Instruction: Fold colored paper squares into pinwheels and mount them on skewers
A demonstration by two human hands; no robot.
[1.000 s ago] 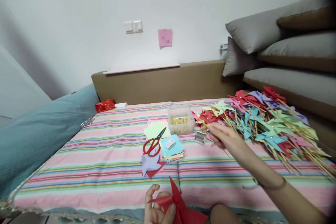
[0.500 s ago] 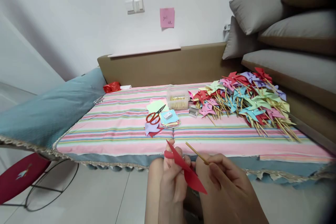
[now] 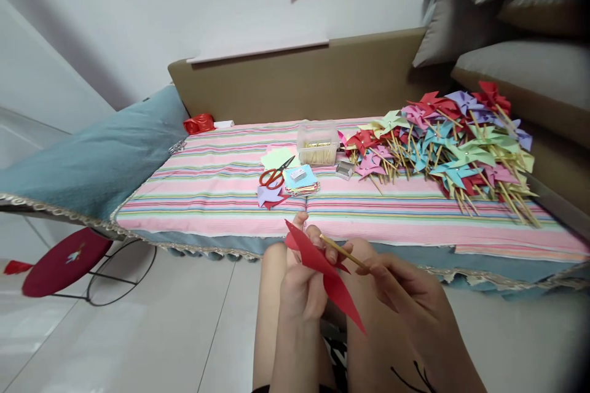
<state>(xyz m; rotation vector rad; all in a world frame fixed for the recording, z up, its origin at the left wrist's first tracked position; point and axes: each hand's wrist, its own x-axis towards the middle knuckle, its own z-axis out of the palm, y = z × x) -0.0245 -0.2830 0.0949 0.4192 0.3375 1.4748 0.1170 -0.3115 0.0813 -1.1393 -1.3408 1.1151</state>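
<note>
Above my knees, my left hand (image 3: 306,288) is closed on a red paper pinwheel (image 3: 318,263), whose folded blades tilt down to the right. My right hand (image 3: 401,291) pinches a thin wooden stick (image 3: 341,247) near its lower end. The stick's free tip points up and left, close to the pinwheel and the left fingertips. Whether the tip touches the paper I cannot tell. On the striped cloth beyond lie red-handled scissors (image 3: 276,175), partly on a stack of coloured paper squares (image 3: 304,184) and cut purple paper (image 3: 268,195).
A clear plastic box (image 3: 318,144) holds several sticks, with a small clear case (image 3: 344,170) beside it. A heap of finished pinwheels (image 3: 452,147) covers the right of the striped cloth (image 3: 207,196). Grey cushions (image 3: 520,73) are piled at right; a red stool (image 3: 69,261) stands at left.
My view has tilted downward. My right hand has brought the stick's tip nearer to the red pinwheel and my left fingers. The left hand still holds the paper.
</note>
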